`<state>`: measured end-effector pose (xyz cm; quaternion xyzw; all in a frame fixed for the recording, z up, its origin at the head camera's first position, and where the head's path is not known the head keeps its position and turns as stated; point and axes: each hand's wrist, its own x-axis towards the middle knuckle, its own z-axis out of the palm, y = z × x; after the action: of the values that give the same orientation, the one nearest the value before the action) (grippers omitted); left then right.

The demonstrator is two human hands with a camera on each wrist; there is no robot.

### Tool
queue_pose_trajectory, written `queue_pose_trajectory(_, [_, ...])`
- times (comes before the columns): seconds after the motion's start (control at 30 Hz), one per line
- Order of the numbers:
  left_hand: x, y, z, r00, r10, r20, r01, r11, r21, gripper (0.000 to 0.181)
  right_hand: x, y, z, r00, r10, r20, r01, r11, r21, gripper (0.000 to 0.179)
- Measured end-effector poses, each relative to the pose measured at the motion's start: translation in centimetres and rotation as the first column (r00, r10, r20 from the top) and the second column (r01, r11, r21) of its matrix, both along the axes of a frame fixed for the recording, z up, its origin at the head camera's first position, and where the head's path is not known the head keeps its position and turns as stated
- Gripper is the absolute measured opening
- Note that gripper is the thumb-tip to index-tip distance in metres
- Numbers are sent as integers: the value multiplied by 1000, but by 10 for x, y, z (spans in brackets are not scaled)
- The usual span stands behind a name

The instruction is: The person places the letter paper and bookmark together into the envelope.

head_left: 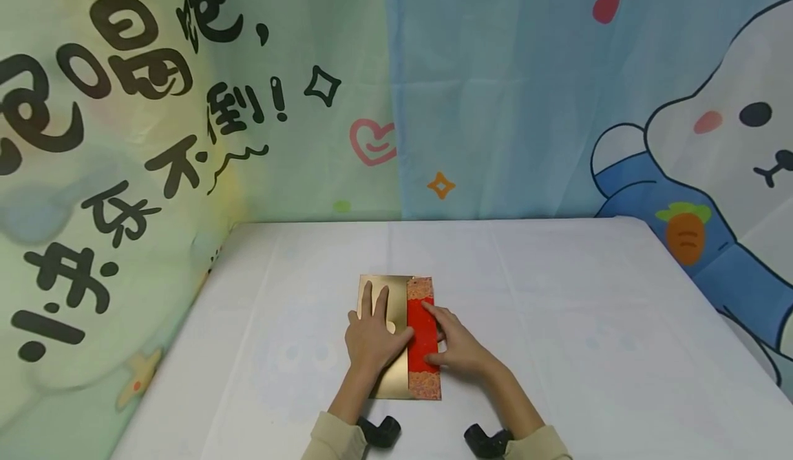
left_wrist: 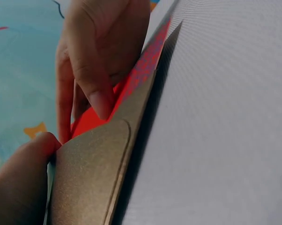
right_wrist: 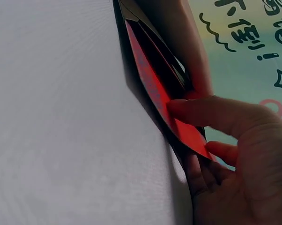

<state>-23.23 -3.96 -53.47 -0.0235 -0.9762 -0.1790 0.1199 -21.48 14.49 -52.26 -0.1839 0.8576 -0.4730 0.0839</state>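
A folded card lies on the table, with a gold panel on the left and a red panel with patterned ends on the right. My left hand rests on the gold panel, fingers spread, its thumb reaching the edge of the red one. At the right edge, my right hand pinches the red panel. In the right wrist view its thumb lies on the red face and other fingers go underneath. That edge is lifted off the table. A curved cut shows in the gold panel in the left wrist view.
A white cloth covers the table. Black wrist-worn pieces sit at the left wrist and the right wrist. Behind the table hangs a printed curtain with writing and a cartoon animal.
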Motion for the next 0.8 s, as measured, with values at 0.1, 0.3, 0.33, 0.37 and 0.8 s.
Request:
queue_pose_trajectory(0.1, [0,0,0,1000,-1,-2,1,1000,3,84,0,-1,0,999,-35,-19,35,999,25,90])
queue_pose_trajectory(0.3, [-1,0,-1,1000,2,0,-2,1000,1,85,0,-6,4,996,-50,-78,56,995,83,95])
queue_pose_trajectory(0.33, [0,0,-1,1000,3,-2,-3,1000,1,85,0,-6,4,995,-44,-88,52,994,100,95])
queue_pose_trajectory(0.37, [0,0,-1,1000,3,-3,-3,1000,-1,85,0,-7,4,995,-32,-98,43,993,112,95])
queue_pose_trajectory(0.8, [-1,0,-1,1000,3,9,-3,1000,4,86,-5,-1,3,993,35,-109,-28,998,61,90])
